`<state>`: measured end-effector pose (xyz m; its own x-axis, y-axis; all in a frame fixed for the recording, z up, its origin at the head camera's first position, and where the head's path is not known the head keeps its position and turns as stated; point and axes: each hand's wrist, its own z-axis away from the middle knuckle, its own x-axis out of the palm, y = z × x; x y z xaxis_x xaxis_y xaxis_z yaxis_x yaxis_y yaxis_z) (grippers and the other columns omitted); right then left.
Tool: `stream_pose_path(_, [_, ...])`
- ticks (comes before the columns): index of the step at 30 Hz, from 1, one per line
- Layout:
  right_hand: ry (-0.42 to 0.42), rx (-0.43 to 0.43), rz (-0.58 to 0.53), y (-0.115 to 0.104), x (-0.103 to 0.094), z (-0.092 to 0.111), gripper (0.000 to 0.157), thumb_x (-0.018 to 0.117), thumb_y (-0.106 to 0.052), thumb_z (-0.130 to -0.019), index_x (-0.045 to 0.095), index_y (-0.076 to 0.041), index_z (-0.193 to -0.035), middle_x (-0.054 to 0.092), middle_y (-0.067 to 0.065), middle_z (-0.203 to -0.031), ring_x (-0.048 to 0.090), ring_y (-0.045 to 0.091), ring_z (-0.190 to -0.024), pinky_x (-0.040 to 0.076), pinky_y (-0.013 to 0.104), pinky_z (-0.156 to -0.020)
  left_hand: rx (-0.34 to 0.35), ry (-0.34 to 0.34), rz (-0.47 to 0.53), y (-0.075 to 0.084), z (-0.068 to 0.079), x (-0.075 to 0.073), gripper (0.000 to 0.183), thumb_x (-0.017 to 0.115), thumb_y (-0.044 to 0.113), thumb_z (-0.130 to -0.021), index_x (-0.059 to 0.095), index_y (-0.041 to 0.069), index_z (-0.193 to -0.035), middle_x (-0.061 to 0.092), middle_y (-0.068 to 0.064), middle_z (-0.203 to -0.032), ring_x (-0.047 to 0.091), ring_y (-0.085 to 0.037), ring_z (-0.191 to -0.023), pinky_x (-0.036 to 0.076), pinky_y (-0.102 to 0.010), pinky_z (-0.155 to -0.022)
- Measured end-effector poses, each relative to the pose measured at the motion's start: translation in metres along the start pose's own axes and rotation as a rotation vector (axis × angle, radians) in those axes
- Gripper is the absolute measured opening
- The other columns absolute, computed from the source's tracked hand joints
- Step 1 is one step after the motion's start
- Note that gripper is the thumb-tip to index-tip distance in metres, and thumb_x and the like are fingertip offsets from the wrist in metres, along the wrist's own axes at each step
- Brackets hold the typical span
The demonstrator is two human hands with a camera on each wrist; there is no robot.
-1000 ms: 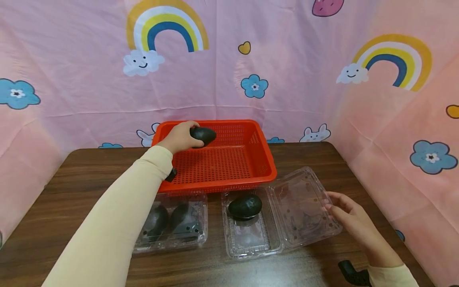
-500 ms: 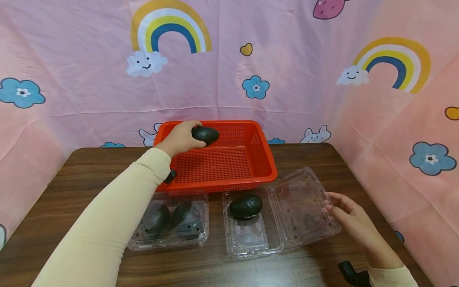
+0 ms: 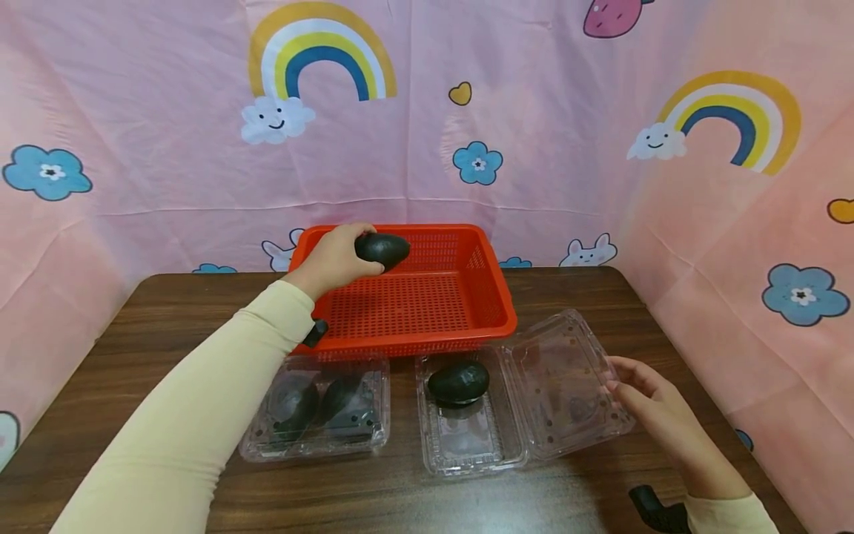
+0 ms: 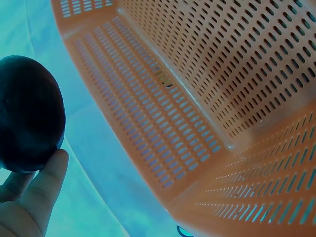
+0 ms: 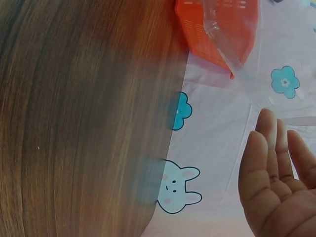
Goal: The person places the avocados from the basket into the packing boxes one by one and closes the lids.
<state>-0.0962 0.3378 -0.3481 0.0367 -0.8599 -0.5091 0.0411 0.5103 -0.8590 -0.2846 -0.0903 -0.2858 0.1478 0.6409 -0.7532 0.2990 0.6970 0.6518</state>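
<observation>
Above the left part of the red plastic basket point(image 3: 400, 337), my left hand point(image 3: 336, 259) grips a dark avocado point(image 3: 383, 251) between thumb and fingers. The left wrist view shows this avocado point(image 4: 29, 113) beside the basket's slotted wall point(image 4: 148, 108). A clear plastic clamshell box point(image 3: 460, 466) lies unfolded in front of the basket, one avocado point(image 3: 458, 383) at the back of its tray. At the right edge of its raised lid point(image 3: 567, 386), my right hand point(image 3: 657, 411) touches the plastic with nearly straight fingers. The right wrist view shows the fingertips point(image 5: 266, 116) at the lid's edge.
Left of the unfolded box sits a lidded clear box point(image 3: 320, 445) with two dark avocados point(image 3: 293, 408) inside. Everything stands on a brown wooden table point(image 3: 373, 497). A pink patterned cloth point(image 3: 400, 170) hangs behind and along the sides.
The left hand with the avocado shifts very slightly right over the basket, and the head view drifts a little. The right hand stays at the lid's edge.
</observation>
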Motion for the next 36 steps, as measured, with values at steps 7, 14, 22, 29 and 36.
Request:
stream_pose_path(7, [0.0,-0.028,-0.02,0.0,0.0,0.0,0.044,0.047,-0.019,-0.103,0.038,0.003,-0.14,0.057,-0.01,-0.109,0.059,-0.004,-0.095,0.05,0.022,-0.075,0.023,0.009,-0.017,0.006,0.008,-0.004,0.054,0.072,0.016,-0.083,0.05,0.001,-0.13,0.052,-0.017,-0.127,0.052,-0.034,-0.107,0.047,-0.049,-0.091])
stream_pose_path(14, [-0.01,-0.022,-0.026,-0.001,0.0,0.001,0.046,0.046,-0.02,-0.103,0.036,0.004,-0.141,0.056,-0.009,-0.112,0.059,-0.005,-0.096,0.05,0.02,-0.076,0.022,0.006,-0.005,0.008,0.014,-0.003,0.053,0.072,0.016,-0.083,0.05,0.002,-0.129,0.052,-0.016,-0.127,0.051,-0.033,-0.108,0.047,-0.049,-0.092])
stream_pose_path(22, [-0.011,-0.015,-0.016,-0.002,0.001,0.001,0.047,0.046,-0.021,-0.103,0.036,0.003,-0.142,0.056,-0.008,-0.112,0.059,-0.006,-0.095,0.051,0.021,-0.075,0.026,-0.023,0.023,0.013,0.023,-0.003,0.054,0.072,0.015,-0.085,0.048,0.002,-0.131,0.051,-0.017,-0.129,0.051,-0.034,-0.109,0.048,-0.051,-0.092])
stream_pose_path(29, [-0.01,-0.039,-0.035,-0.002,0.001,0.002,0.046,0.046,-0.019,-0.103,0.035,0.005,-0.141,0.057,-0.014,-0.109,0.06,-0.005,-0.095,0.051,0.019,-0.075,0.028,-0.019,0.021,0.017,0.029,-0.003,0.055,0.072,0.015,-0.085,0.048,0.002,-0.132,0.05,-0.017,-0.131,0.051,-0.033,-0.109,0.048,-0.05,-0.092])
stream_pose_path(36, [-0.011,-0.062,-0.046,-0.001,0.002,0.002,0.045,0.047,-0.018,-0.103,0.036,0.005,-0.14,0.056,-0.015,-0.108,0.062,-0.003,-0.094,0.05,0.02,-0.075,0.041,-0.004,0.013,0.021,0.035,0.0,0.056,0.073,0.016,-0.083,0.049,0.003,-0.132,0.051,-0.016,-0.13,0.05,-0.033,-0.11,0.049,-0.05,-0.091])
